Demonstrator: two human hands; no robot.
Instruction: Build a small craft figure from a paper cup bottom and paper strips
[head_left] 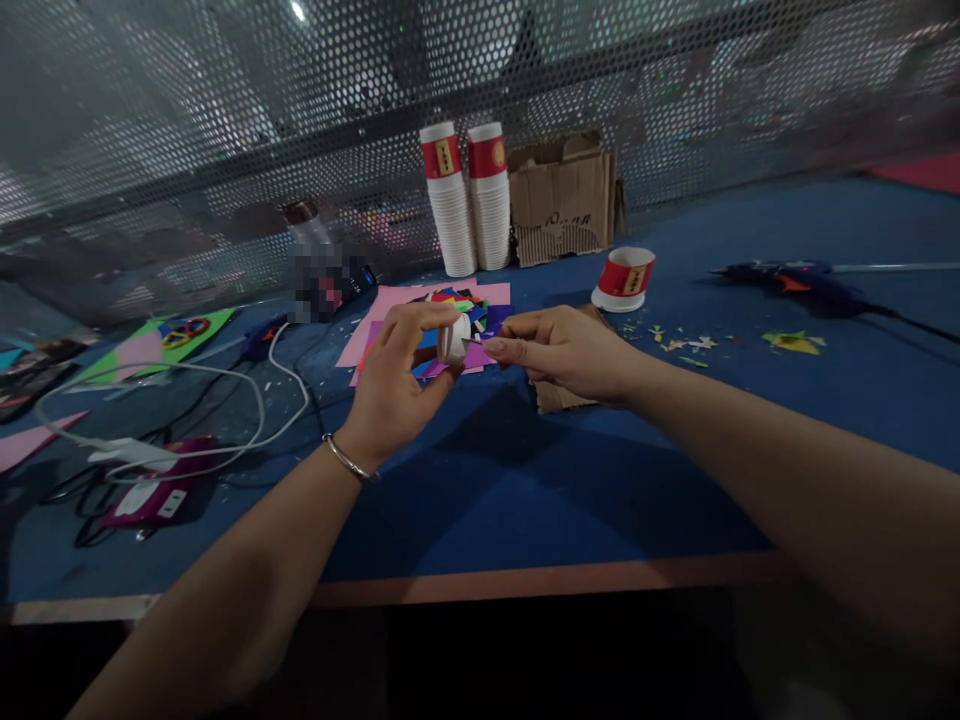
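My left hand (401, 375), with a silver bangle at the wrist, holds a small white cup-like piece (454, 340) between thumb and fingers, its round end turned to the right. My right hand (566, 350) is pinched close beside it, with a thin dark tip reaching from the fingers to the white piece; what that tip belongs to is mostly hidden. Under and behind the hands lie pink sheets (390, 302) and a heap of coloured paper scraps (480, 312). A piece of brown cardboard (559, 396) lies beneath my right hand.
Two stacks of paper cups (454, 225) and a cardboard box (562, 205) stand at the back. A red-and-white cup (626, 280) sits right of centre. A glue gun (795, 285) lies farther right. Cables and a purple power strip (161, 490) are at left.
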